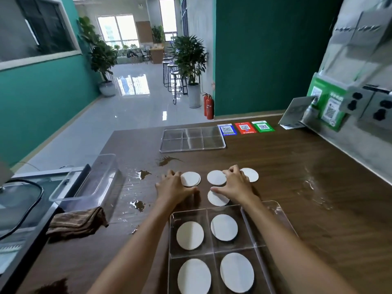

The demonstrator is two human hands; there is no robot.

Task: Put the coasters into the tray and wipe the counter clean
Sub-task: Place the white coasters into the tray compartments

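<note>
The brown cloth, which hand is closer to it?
Left. The left hand rests on the counter to the right of the cloth and a bit farther back, past a spill. The right hand is farther right, among the coasters.

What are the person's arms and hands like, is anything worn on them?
Both forearms are bare as far as the view shows, with no sleeves in sight. The left hand and right hand wear no gloves; no rings, watch or bracelet are visible.

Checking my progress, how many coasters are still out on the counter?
4, maybe more: one by the left hand, possibly a stack; three by the right hand, at and.
</note>
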